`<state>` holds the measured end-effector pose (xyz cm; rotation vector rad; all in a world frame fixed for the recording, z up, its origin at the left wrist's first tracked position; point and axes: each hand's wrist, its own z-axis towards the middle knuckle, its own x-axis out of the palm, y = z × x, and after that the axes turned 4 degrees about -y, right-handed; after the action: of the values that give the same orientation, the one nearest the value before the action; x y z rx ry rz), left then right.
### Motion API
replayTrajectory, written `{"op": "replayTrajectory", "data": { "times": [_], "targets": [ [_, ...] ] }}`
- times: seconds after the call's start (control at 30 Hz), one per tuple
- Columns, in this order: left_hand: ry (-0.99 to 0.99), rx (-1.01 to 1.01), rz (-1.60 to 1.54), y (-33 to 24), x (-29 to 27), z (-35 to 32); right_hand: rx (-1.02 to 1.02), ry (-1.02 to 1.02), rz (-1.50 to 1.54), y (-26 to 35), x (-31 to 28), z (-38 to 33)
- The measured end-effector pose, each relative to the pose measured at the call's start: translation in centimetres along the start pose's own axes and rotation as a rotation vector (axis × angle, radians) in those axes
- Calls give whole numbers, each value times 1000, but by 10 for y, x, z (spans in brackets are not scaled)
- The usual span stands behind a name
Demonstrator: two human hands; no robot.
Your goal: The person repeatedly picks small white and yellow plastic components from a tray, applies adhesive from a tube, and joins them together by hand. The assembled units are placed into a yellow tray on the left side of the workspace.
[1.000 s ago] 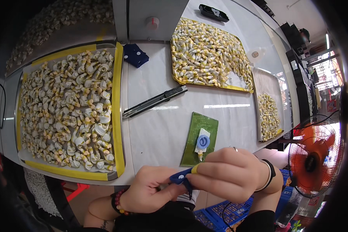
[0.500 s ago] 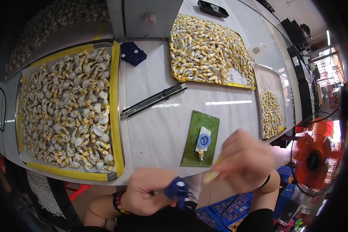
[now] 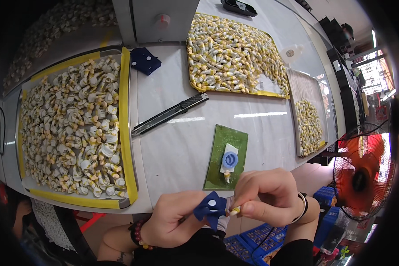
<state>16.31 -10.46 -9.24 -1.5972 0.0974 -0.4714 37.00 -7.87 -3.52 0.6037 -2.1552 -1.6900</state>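
My left hand (image 3: 175,219) is closed, with a dark blue white-dotted cloth piece (image 3: 211,208) at its fingertips. Close beside it, my right hand (image 3: 270,195) pinches a small white-and-yellow piece (image 3: 236,211) between thumb and forefinger. Both hands are in front of the table's near edge. Just beyond them lies a green rectangular mat (image 3: 212,178) on the table. On the mat is a white block carrying a light blue ring-shaped piece (image 3: 230,159), with another small white-and-yellow piece (image 3: 227,177) sticking out at its near end.
A yellow-edged tray (image 3: 129,177) of white curled pieces stands at left. Farther back is a tray (image 3: 270,95) of small white-and-yellow pieces; a partly filled tray (image 3: 302,84) is at right. A black box cutter (image 3: 170,114), folded blue cloth (image 3: 145,61) and orange fan (image 3: 361,173) are also around.
My right hand has moved left and down, bringing the small white-and-yellow piece up to the blue cloth. My left hand stays nearly in place. The view has shifted slightly.
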Motion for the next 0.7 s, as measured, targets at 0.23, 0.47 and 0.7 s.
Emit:
{"op": "replayTrajectory", "data": {
  "times": [0.23,0.47,0.7],
  "targets": [
    [133,89,149,-2,-5,2,-398,-80,-440,-9,7,6],
    [250,-77,11,7,-7,0,-779,-45,-860,-11,6,10],
    [249,-437,-453,-2,-11,-5,-554,-7,-509,-8,-9,15]
  ]
}}
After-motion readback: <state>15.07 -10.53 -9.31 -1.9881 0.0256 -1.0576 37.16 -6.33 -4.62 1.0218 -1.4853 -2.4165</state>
